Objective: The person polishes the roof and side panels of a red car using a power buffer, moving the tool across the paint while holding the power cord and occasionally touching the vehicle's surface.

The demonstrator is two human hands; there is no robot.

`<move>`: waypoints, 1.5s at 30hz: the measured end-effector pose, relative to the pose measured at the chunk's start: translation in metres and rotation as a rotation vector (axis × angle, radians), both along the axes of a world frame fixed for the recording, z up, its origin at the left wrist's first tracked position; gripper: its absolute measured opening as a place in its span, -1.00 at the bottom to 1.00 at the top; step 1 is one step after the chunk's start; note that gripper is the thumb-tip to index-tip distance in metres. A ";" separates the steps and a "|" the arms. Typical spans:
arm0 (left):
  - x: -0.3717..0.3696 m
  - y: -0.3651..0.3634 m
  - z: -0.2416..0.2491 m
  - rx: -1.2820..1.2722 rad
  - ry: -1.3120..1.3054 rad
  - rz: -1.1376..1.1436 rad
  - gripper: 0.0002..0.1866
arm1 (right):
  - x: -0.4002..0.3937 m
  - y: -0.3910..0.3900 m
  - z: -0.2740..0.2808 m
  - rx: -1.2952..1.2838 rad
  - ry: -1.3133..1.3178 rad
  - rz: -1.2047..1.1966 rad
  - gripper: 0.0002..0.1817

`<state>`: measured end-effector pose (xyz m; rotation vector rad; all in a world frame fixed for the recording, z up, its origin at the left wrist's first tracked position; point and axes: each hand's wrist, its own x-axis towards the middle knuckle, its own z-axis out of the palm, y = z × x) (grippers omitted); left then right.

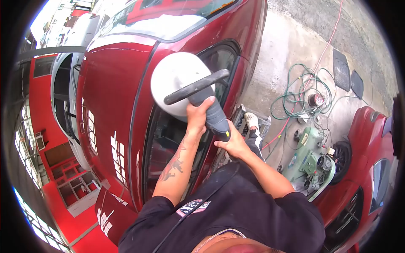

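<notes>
A grey car polisher (216, 116) with a black bow-shaped front handle (196, 87) and a large round white pad (175, 71) is held in both hands. My left hand (197, 117) wraps around the body just behind the handle. Farther back, my right hand (234, 141) grips the rear end of the tool. The pad overlaps the roof edge and side windows of a dark red car (114, 71) in this view. A dark cord (198, 206) runs across my shirt.
On the right stand a green air compressor (308, 158) and another red car (358, 189). A coiled green hose (291, 111), a red hose (335, 25) and black floor mats (341, 69) lie on the concrete. One shoe (251, 119) rests on a low step. A silver car (69, 135) stands beyond.
</notes>
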<state>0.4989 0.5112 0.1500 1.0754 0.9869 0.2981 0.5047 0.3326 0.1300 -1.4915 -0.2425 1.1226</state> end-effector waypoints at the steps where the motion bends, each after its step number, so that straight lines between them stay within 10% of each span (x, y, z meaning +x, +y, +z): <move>1: 0.021 -0.005 -0.011 0.044 -0.003 -0.036 -0.61 | 0.011 -0.004 -0.014 0.012 0.011 -0.037 0.03; 15: 0.243 -0.005 -0.114 -0.018 0.084 -0.359 -0.59 | 0.173 0.010 -0.102 -0.068 0.216 -0.328 -0.15; 23: 0.133 0.000 -0.055 0.040 -0.001 -0.126 -0.58 | 0.117 -0.002 -0.052 -0.093 -0.165 -0.050 0.09; 31: -0.002 0.005 0.031 0.082 0.026 0.145 -0.47 | 0.085 0.012 0.018 -0.051 -0.013 0.485 0.05; 45: 0.117 0.001 -0.014 -0.010 -0.058 0.126 -0.53 | 0.171 -0.003 0.000 -0.112 -0.143 0.246 -0.01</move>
